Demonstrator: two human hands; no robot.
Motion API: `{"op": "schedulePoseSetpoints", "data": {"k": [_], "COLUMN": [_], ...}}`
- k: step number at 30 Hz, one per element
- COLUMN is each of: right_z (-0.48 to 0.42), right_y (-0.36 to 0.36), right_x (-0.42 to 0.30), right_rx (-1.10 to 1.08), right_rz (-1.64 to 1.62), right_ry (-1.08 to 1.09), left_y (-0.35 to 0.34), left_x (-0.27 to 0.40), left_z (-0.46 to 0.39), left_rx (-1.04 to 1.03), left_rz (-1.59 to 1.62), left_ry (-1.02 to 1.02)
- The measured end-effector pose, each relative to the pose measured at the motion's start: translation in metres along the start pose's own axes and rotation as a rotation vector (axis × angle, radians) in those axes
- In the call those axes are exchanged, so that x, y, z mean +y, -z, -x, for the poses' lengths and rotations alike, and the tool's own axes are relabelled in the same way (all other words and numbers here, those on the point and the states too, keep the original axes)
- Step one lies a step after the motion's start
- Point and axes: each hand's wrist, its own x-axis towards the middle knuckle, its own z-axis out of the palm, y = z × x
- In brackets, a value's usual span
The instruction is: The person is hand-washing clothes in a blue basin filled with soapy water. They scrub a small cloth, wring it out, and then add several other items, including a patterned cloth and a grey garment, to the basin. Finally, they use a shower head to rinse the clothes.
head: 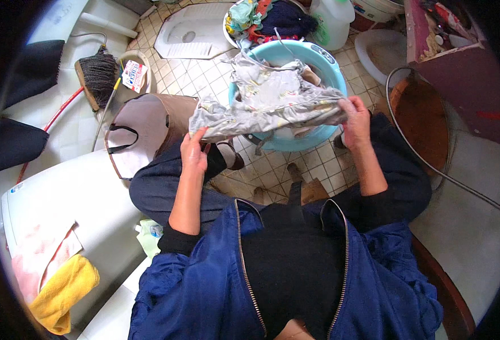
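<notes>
A wet, light grey patterned cloth garment (pixel 271 106) is stretched between my two hands over a light blue plastic basin (pixel 335 76). My left hand (pixel 194 148) grips its left end, outside the basin's rim. At the other end, my right hand (pixel 355 123) holds a bunched edge near the right rim. The middle of the garment hangs down into the basin and hides most of what lies inside. A pale cord or strap rises at the basin's back.
Behind the basin stand a tub of colourful laundry (pixel 250 21) and a translucent plastic jug (pixel 333 21). A squat toilet (pixel 190 36) is set in the tiled floor. An open fabric bag (pixel 178 114) is at left; a metal shower hose (pixel 420 157) curves at right.
</notes>
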Motion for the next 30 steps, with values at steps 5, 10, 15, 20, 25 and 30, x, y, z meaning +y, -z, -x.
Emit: {"op": "schedulePoseSetpoints", "data": {"k": [5,10,15,20,25,30], "right_z": [-0.006,-0.008,-0.013,-0.007,-0.014,-0.026], "right_y": [0.080,0.117,0.133,0.122,0.116,0.093], "right_x": [0.004,0.032,0.051,0.036,0.045,0.043], "right_rx": [0.101,0.086,-0.126,-0.144,-0.245,-0.009], "right_rz": [0.633,1.117,1.210,0.931,0.825,0.804], "right_ry": [-0.044,0.005,-0.345,-0.435,-0.332,-0.039], "left_y": [-0.003,0.017,0.034,0.023,0.001,-0.038], "left_x": [-0.030,-0.051,-0.072,-0.065,-0.057,-0.046], "left_z": [0.014,0.019,0.010,0.019,0.013,-0.024], "left_rx": [-0.157,-0.169,-0.379,-0.484,-0.286,-0.153], "left_rz": [-0.124,-0.672,-1.587,-1.791,-1.451,-1.157], "left_ry": [0.188,0.183,-0.323,0.092,-0.566,-0.862]}}
